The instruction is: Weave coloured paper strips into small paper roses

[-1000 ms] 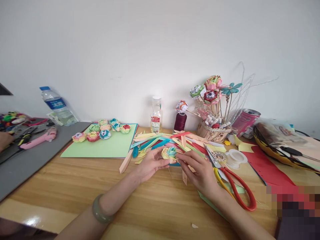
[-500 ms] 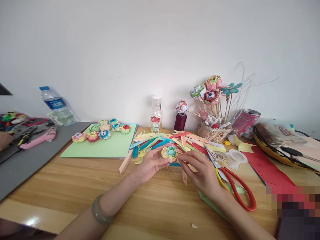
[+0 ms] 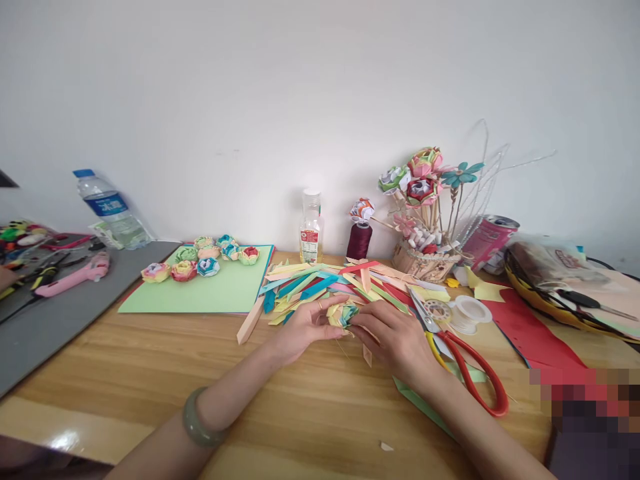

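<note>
A folded paper flower in yellow and blue-green is held between both hands, above the front of the paper pile. My left hand grips it from the left, thumb in front. From the right, the closed fingers of my right hand press on its blue-green side; their tips are partly hidden. A thin thread hangs below the flower. Just behind lies a heap of folded paper strips in many colours. Close to my right forearm rest red-handled scissors, with a white spool beside the blades.
Several finished paper flowers sit on green paper at left. A pink glue gun lies on a grey mat. Along the wall stand a water bottle, a glass bottle, a purple thread cone and a flower basket.
The flower has turned in my hands, tilting so its blue-green side faces more to the right. My right fingers have moved from its edge onto that side.
</note>
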The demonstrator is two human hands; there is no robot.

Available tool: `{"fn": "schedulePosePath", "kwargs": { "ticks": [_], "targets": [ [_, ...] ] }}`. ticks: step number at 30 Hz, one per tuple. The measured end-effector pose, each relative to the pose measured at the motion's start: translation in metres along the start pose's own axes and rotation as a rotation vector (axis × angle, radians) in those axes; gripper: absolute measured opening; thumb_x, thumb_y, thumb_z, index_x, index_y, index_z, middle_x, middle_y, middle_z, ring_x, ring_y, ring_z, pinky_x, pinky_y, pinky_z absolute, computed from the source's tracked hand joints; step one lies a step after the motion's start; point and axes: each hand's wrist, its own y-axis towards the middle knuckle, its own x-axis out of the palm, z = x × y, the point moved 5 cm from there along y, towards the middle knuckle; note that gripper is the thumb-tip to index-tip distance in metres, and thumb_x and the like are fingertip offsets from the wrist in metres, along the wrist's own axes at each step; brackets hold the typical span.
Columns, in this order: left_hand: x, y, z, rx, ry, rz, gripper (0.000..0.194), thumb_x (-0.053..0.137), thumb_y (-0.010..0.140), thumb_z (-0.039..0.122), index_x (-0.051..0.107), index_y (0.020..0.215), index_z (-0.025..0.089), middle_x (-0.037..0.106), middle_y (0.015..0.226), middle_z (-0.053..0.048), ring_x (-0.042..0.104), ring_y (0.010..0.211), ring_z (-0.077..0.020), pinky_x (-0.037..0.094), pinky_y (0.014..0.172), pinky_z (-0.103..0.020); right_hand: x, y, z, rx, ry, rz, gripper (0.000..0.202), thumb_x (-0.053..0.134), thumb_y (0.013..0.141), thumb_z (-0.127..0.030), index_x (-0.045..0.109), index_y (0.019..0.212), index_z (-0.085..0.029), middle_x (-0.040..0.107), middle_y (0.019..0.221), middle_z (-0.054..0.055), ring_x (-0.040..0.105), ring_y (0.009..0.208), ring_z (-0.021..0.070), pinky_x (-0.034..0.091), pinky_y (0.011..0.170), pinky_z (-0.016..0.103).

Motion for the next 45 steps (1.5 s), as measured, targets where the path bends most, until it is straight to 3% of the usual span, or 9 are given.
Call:
{"fn": "schedulePosePath", "kwargs": {
  "ticks": [7,13,16,20,30,35,40,45],
  "targets": [
    [0.003,-0.001,0.001,-0.020,-0.225,0.008,0.057,0.074,0.058,0.014,0.060,0.112,0.025,0.055,0.116,-0.005,0.053,0.093,-0.0155,0.041,0.086,-0.033,-0.005,-0.003,-0.007,-0.080,-0.150,0.072,0.011,0.052,0.085,-0.017,0.062,0.081,-0.016,0.064,0.070,0.003,0.056,0.063,0.0120,0.039,0.055,0.022],
    [-0.002,0.000,0.000,0.014,-0.218,0.060,0.056,0.074,0.061,0.015,0.059,0.113,0.026,0.047,0.127,-0.004,0.052,0.095,-0.0146,0.043,0.080,-0.026,-0.007,-0.004,-0.010,-0.134,-0.199,0.081,0.011,0.054,0.082,-0.014,0.062,0.087,-0.017,0.065,0.071,0.002,0.056,0.062,0.0121,0.041,0.055,0.023],
    [-0.003,0.001,-0.001,0.051,-0.158,0.081,0.062,0.074,0.060,0.015,0.054,0.118,0.028,0.044,0.133,-0.004,0.049,0.105,-0.0190,0.043,0.080,-0.026,-0.007,-0.005,-0.010,-0.128,-0.130,0.098,0.014,0.056,0.081,-0.013,0.062,0.092,-0.018,0.065,0.073,0.003,0.056,0.063,0.0128,0.043,0.057,0.024],
    [-0.001,0.002,0.000,0.102,-0.099,0.057,0.069,0.076,0.058,0.015,0.051,0.121,0.026,0.042,0.135,-0.005,0.044,0.116,-0.0242,0.041,0.088,-0.030,-0.004,-0.005,-0.006,0.004,0.025,0.095,0.023,0.053,0.083,-0.016,0.059,0.105,-0.017,0.064,0.084,0.007,0.059,0.072,0.0151,0.046,0.060,0.025],
    [-0.001,0.003,-0.003,0.111,-0.076,0.080,0.078,0.077,0.057,0.018,0.044,0.127,0.023,0.055,0.122,-0.008,0.050,0.109,-0.0249,0.043,0.086,-0.033,-0.001,-0.002,-0.005,0.113,0.419,0.095,0.025,0.051,0.082,-0.010,0.061,0.102,-0.021,0.056,0.080,0.004,0.056,0.073,0.0141,0.049,0.061,0.026],
    [-0.002,0.003,-0.002,0.146,-0.074,0.073,0.075,0.076,0.058,0.017,0.045,0.126,0.024,0.051,0.127,-0.007,0.045,0.115,-0.0250,0.042,0.088,-0.032,0.001,-0.004,-0.003,0.138,0.355,0.093,0.034,0.053,0.082,-0.013,0.055,0.114,-0.024,0.054,0.083,0.004,0.055,0.073,0.0147,0.049,0.061,0.027],
    [-0.003,0.004,-0.001,0.192,0.033,0.067,0.078,0.076,0.059,0.023,0.041,0.129,0.022,0.052,0.123,-0.009,0.049,0.110,-0.0251,0.043,0.089,-0.035,0.001,-0.005,-0.007,0.027,0.224,0.099,0.030,0.052,0.081,-0.009,0.059,0.107,-0.022,0.055,0.079,0.004,0.053,0.068,0.0132,0.045,0.055,0.025],
    [-0.002,-0.004,0.007,0.344,0.427,0.202,0.072,0.071,0.064,0.031,0.040,0.130,0.025,0.042,0.121,-0.010,0.049,0.105,-0.0225,0.047,0.083,-0.034,-0.006,-0.003,-0.005,0.145,0.278,0.147,0.015,0.055,0.082,-0.017,0.061,0.096,-0.018,0.055,0.078,0.005,0.055,0.068,0.0144,0.047,0.056,0.025]
  ]
}}
